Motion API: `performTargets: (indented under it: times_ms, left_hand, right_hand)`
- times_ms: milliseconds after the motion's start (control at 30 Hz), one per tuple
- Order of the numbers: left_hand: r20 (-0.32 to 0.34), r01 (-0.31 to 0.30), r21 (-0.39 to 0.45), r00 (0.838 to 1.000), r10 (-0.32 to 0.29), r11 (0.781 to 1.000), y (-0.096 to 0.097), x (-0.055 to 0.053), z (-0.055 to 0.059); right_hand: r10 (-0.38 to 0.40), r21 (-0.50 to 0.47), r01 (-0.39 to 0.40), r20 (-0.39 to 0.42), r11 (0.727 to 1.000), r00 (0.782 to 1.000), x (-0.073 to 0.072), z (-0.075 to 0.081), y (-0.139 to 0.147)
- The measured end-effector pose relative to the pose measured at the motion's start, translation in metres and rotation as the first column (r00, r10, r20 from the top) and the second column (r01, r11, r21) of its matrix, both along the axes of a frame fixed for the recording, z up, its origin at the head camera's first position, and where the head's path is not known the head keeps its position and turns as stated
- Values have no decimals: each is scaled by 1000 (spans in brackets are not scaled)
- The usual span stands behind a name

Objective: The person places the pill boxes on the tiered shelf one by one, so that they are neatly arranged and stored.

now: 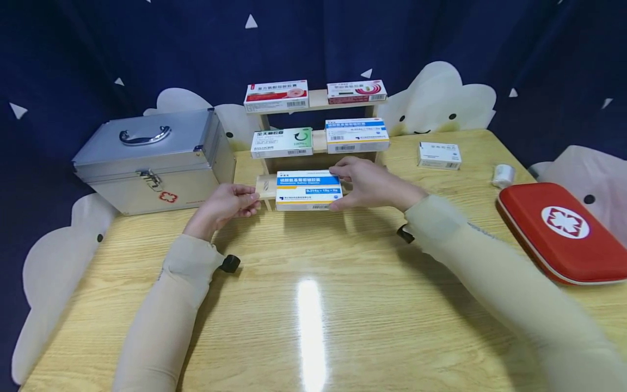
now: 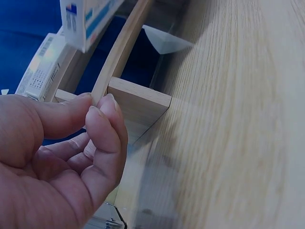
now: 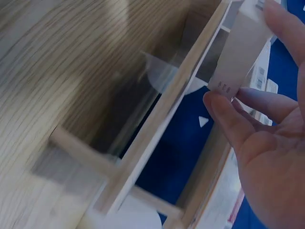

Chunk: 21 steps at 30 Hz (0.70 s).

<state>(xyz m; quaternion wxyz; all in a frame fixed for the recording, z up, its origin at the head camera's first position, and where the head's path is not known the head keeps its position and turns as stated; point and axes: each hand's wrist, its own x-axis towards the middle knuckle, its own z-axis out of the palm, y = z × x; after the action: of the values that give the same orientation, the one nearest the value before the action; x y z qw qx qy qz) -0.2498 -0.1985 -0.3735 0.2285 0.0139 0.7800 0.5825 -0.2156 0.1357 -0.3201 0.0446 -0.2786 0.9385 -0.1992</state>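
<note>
A wooden tiered rack [image 1: 266, 186] stands on the table, with medicine boxes on its tiers. My left hand [image 1: 227, 207] pinches the left end of the lowest tier between thumb and fingers; the left wrist view shows the wooden edge [image 2: 119, 52] at the fingertips. My right hand [image 1: 368, 184] grips the right end of a blue-and-white medicine box [image 1: 308, 190] at the lowest tier. Thumb and fingers hold the end of that box [image 3: 240, 47] in the right wrist view. Above it sit a green-and-white box [image 1: 281, 141] and another blue-and-white box [image 1: 357, 134].
Two red-and-white boxes, one at left [image 1: 276, 95] and one at right [image 1: 356, 91], lie on the top tier. A silver first-aid case [image 1: 152, 158] stands left. A small white box [image 1: 439, 155], a white roll [image 1: 503, 176] and a red first-aid pouch [image 1: 563, 234] lie right.
</note>
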Motion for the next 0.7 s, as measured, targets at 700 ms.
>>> performTargets:
  times_ms: [700]
  left_hand:
    - [-4, -10, 19, 1000, 10, 1000, 1, 0, 0]
  right_hand:
    - [-69, 86, 64, 62, 994, 996, -23, -7, -38]
